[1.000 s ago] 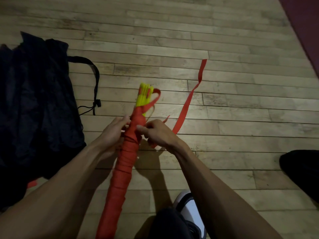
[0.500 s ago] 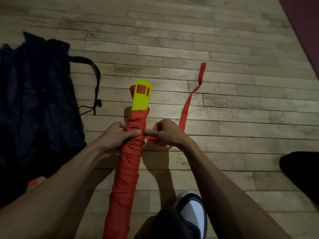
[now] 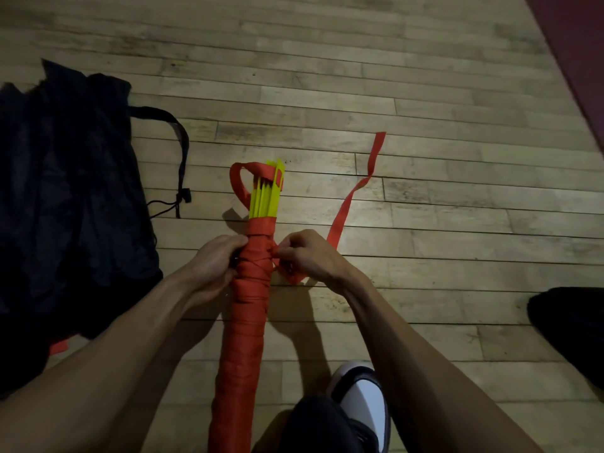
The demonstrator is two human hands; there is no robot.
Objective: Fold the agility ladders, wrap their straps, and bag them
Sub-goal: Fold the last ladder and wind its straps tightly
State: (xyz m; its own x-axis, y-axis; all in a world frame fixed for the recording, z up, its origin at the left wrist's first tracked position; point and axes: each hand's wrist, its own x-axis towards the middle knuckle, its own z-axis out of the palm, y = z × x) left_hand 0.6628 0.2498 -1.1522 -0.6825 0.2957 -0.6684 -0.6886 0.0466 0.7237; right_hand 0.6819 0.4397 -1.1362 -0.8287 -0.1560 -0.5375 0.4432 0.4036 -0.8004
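A folded agility ladder bundle (image 3: 243, 325), bound in red strap, stands slanted in front of me. Its yellow rung ends (image 3: 266, 197) stick out at the top, edge-on, with a red loop beside them. My left hand (image 3: 212, 266) grips the bundle's left side just below the rungs. Against the bundle's right side, my right hand (image 3: 305, 255) pinches the red strap. The loose strap tail (image 3: 356, 191) trails up and right across the floor. A black drawstring bag (image 3: 65, 197) lies on the floor to the left.
Wooden plank floor (image 3: 425, 93) all around. My black-and-white shoe (image 3: 362, 403) is at the bottom centre. A dark shape (image 3: 572, 325) sits at the right edge and a dark red mat (image 3: 581, 44) in the top right corner. The bag's cord (image 3: 178, 152) lies left of the bundle.
The bundle has turned, so the yellow rungs now show edge-on instead of flat. The red wrap has climbed a little higher. Both hands stay at the same place on the bundle.
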